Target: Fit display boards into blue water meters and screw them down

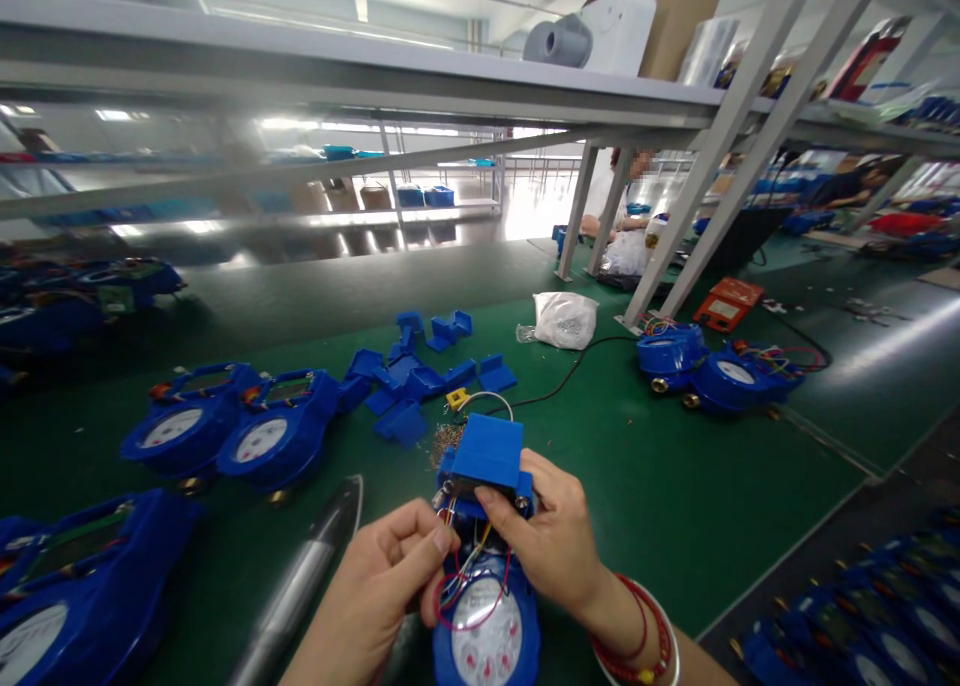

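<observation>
In front of me is a blue water meter [487, 616] with a round white dial. Thin red, yellow and white wires loop out over the dial. A flat blue plastic cover [489, 456] sits at the far end of the meter. My right hand [551, 531] is wrapped round that end, its thumb against the cover's near edge. At the meter's left side, my left hand [401, 556] pinches the thin wires [448, 514] between thumb and fingers. Just beyond the meter lie a heap of small screws [445, 444] and a yellow block [457, 398].
Loose blue plastic pieces [405, 376] lie beyond my hands. More blue meters [262, 436] stand at left, others [735, 376] at right. A silver-and-black electric screwdriver [307, 576] is left of my left hand. A white bag [564, 320] lies further back, under an overhead shelf [375, 56].
</observation>
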Action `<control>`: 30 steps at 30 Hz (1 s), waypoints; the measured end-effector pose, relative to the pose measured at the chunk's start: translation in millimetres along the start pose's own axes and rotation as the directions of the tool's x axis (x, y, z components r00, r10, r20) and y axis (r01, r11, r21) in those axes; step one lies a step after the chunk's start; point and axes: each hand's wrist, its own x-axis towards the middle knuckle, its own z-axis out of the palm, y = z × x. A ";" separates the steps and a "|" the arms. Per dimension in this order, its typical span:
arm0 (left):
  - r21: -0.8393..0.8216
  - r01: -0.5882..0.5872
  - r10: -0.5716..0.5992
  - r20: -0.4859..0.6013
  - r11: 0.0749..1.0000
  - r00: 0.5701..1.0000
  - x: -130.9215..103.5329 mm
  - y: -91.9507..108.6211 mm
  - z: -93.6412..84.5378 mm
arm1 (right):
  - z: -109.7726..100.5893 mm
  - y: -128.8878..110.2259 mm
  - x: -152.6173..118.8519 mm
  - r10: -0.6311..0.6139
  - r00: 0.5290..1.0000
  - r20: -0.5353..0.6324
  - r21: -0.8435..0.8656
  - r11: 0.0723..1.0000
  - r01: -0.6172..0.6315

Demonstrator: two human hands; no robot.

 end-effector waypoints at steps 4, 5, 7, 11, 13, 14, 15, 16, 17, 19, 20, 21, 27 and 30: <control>-0.010 0.016 -0.015 0.042 1.000 0.999 0.5 1.4 -5.9 | -1.6 -0.4 0.9 -0.031 0.999 0.022 0.001 1.000 0.031; -0.023 0.040 -0.038 0.053 0.999 0.998 1.2 1.9 -6.5 | -2.0 -0.1 1.2 -0.042 0.999 0.027 -0.002 0.999 0.042; -0.043 0.091 -0.088 0.052 0.995 0.995 3.0 2.8 -6.6 | -2.8 0.7 1.8 -0.063 0.997 0.037 -0.015 0.998 0.064; -0.064 0.141 -0.140 0.016 0.988 0.990 6.3 3.0 -4.2 | -4.2 2.2 1.6 -0.085 0.996 0.035 -0.043 0.995 0.086; -0.094 0.146 -0.144 0.027 0.985 0.989 7.1 2.4 -2.5 | -4.4 2.1 1.3 -0.086 0.996 0.038 -0.049 0.995 0.088; -0.107 0.140 -0.137 0.034 0.984 0.990 7.3 2.1 -1.6 | -4.2 1.8 1.0 -0.088 0.995 0.039 -0.052 0.995 0.090; -0.114 0.128 -0.125 0.039 0.985 0.991 7.5 1.9 -0.7 | -3.9 1.6 0.8 -0.090 0.995 0.040 -0.055 0.994 0.092; -0.114 0.116 -0.111 0.045 0.987 0.993 7.5 1.8 0.3 | -3.5 1.3 0.5 -0.093 0.995 0.039 -0.058 0.994 0.095; -0.112 0.101 -0.096 0.048 0.989 0.994 7.5 1.8 1.3 | -3.1 1.0 0.1 -0.095 0.995 0.038 -0.060 0.993 0.097; -0.113 0.075 -0.069 0.053 0.991 0.996 7.1 1.8 2.7 | -2.5 0.5 -0.6 -0.102 0.994 0.036 -0.057 0.993 0.104; -0.112 0.070 -0.064 0.054 0.991 0.996 6.8 1.8 3.0 | -2.5 0.2 -0.9 -0.103 0.994 0.034 -0.054 0.993 0.105; -0.111 0.075 -0.069 0.056 0.991 0.996 6.4 1.7 2.9 | -2.7 0.0 -1.0 -0.100 0.994 0.035 -0.049 0.994 0.102; -0.080 0.175 -0.173 0.035 0.981 0.984 6.6 0.0 -3.1 | -7.3 0.4 2.1 -0.027 0.997 0.075 0.034 0.999 0.024; -0.127 0.184 -0.178 0.056 0.975 0.982 9.8 -0.7 -5.5 | -8.2 2.0 3.6 -0.010 0.995 0.096 0.049 0.999 0.005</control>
